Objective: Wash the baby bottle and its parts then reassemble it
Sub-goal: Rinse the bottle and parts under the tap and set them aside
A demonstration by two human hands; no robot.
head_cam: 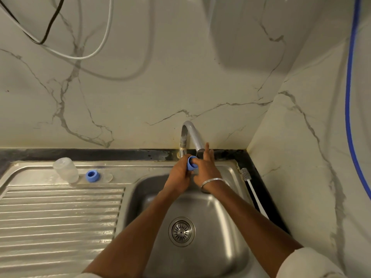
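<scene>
My left hand (179, 173) grips a blue bottle cap (191, 163) under the grey tap spout (195, 140), over the back of the sink basin (226, 213). My right hand (206, 167) has its thumb in the cap's opening while its other fingers stretch straight up beside the spout. The clear bottle body (66, 169) stands upside down on the draining board (60, 217) at the back left. A blue screw ring (92, 176) lies just right of it, with a clear teat (107, 177) beside the ring.
A bottle brush (253, 190) with a white handle lies on the dark counter strip right of the basin. The drain strainer (181, 231) sits in the basin's middle. Marble walls close in behind and to the right; cables hang at upper left, and a blue hose (349, 97) runs down the right wall.
</scene>
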